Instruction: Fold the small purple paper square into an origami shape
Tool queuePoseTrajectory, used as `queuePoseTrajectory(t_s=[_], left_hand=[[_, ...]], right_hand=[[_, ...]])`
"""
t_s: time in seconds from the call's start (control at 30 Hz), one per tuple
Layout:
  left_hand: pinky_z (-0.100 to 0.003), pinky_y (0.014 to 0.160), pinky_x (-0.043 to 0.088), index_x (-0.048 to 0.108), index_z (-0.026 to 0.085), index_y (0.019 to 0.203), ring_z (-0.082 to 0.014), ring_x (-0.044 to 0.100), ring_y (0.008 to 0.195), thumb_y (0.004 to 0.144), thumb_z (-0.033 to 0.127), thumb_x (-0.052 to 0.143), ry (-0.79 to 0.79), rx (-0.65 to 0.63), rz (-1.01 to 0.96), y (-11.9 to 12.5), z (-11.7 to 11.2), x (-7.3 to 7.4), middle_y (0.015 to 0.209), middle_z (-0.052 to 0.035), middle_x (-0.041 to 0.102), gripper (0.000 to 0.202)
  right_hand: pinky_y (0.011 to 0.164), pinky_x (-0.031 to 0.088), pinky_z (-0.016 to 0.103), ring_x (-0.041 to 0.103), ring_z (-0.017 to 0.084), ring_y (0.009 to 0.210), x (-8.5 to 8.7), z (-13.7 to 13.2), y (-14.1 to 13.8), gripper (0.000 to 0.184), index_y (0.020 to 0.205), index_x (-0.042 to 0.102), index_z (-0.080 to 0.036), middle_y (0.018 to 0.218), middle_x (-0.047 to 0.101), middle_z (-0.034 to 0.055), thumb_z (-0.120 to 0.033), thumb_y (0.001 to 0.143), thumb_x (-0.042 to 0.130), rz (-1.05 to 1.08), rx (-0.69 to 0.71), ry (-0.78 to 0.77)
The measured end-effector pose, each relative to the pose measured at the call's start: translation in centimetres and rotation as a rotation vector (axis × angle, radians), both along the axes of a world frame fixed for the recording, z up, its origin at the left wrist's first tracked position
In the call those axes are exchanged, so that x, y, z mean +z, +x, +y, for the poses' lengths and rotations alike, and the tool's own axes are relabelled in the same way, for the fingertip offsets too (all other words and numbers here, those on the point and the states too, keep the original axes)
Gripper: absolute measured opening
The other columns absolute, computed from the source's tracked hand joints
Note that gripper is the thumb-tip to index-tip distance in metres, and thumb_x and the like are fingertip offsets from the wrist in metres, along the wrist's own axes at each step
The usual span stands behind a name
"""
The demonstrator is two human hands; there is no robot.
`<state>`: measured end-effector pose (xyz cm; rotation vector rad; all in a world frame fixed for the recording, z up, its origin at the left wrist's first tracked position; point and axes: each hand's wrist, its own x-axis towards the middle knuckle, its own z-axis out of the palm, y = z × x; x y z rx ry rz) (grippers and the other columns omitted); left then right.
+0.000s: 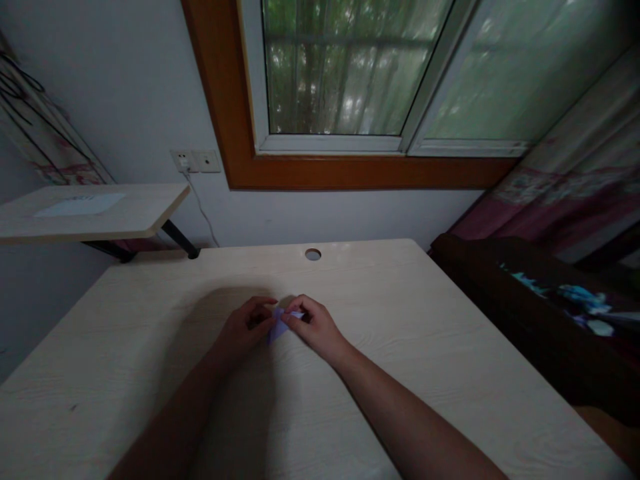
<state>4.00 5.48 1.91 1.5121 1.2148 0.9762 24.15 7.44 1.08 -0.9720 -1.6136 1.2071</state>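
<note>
A small folded piece of light purple paper (278,326) lies on the pale wooden desk (400,347), near its middle. My left hand (246,329) pinches its left side with curled fingers. My right hand (314,327) pinches its right side, thumb and forefinger closed on an upper flap. Both hands meet over the paper and hide most of it.
A round cable hole (313,254) sits at the desk's far edge. A raised wooden shelf (90,211) juts out at the left, below a wall socket (195,161). A window is above. A dark bed frame (540,320) with patterned bedding borders the desk's right side.
</note>
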Motion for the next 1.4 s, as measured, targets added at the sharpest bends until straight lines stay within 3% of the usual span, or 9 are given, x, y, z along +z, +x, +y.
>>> queuePoseTrajectory(t_s=[0.27,0.5,0.7,0.9,1.17,1.3,1.4], left_hand=[[-0.027,0.072,0.051,0.071,0.017,0.091,-0.0183,0.067,0.078,0.082,0.037,0.069,0.011,-0.012,0.063,0.0,0.0,0.2,0.083,-0.0045,0.072,0.022],[-0.027,0.070,0.054,0.069,0.017,0.094,-0.0180,0.069,0.075,0.079,0.037,0.073,0.004,0.103,0.039,-0.2,0.5,-0.5,0.080,-0.0031,0.073,0.025],[-0.030,0.070,0.059,0.062,0.019,0.107,-0.0186,0.072,0.073,0.076,0.039,0.074,0.003,0.135,-0.102,0.1,0.6,-0.3,0.077,-0.0007,0.072,0.038],[-0.034,0.077,0.060,0.065,0.017,0.101,-0.0206,0.074,0.078,0.076,0.038,0.076,-0.048,0.087,-0.119,0.2,0.3,0.1,0.083,-0.0041,0.075,0.035],[-0.035,0.080,0.059,0.064,0.018,0.103,-0.0216,0.073,0.084,0.069,0.038,0.081,0.007,0.108,-0.136,0.2,0.5,-0.3,0.087,-0.0052,0.075,0.043],[-0.034,0.077,0.059,0.065,0.017,0.101,-0.0203,0.072,0.079,0.077,0.042,0.073,0.002,0.099,-0.164,0.2,0.3,0.4,0.086,-0.0049,0.073,0.035],[-0.030,0.071,0.056,0.067,0.016,0.089,-0.0177,0.069,0.071,0.084,0.040,0.065,0.008,0.093,-0.066,0.2,0.2,1.0,0.076,-0.0035,0.071,0.025]], right_hand=[[0.062,0.041,0.024,0.053,0.012,0.066,-0.3,-0.1,0.1,0.021,0.097,0.068,-0.021,0.083,0.066,0.0006,-0.037,0.083,0.070,-0.039,-0.012,0.020],[0.061,0.041,0.024,0.049,0.012,0.065,-0.6,0.1,-0.1,0.039,0.118,0.060,-0.024,0.073,0.054,-0.0035,-0.039,0.084,0.070,0.072,-0.003,-0.038],[0.065,0.044,0.025,0.055,0.012,0.071,-0.8,0.4,-0.4,0.062,0.131,0.046,-0.027,0.086,0.058,-0.0022,-0.029,0.077,0.076,0.171,0.052,-0.051],[0.065,0.045,0.026,0.055,0.011,0.069,-1.3,0.7,-0.3,0.058,0.131,0.047,-0.026,0.082,0.057,-0.0030,-0.027,0.078,0.073,0.194,0.018,-0.076],[0.062,0.044,0.025,0.052,0.011,0.065,-1.4,0.9,-0.3,0.057,0.127,0.050,-0.025,0.078,0.056,-0.0036,-0.029,0.076,0.074,0.225,0.003,-0.101],[0.061,0.043,0.025,0.051,0.011,0.065,-1.1,0.7,-0.3,0.056,0.126,0.051,-0.026,0.077,0.054,-0.0042,-0.031,0.076,0.075,0.249,0.022,-0.112],[0.061,0.042,0.025,0.050,0.011,0.064,-1.0,0.6,-0.2,0.056,0.126,0.051,-0.026,0.077,0.053,-0.0045,-0.030,0.076,0.075,0.246,0.035,-0.107]])
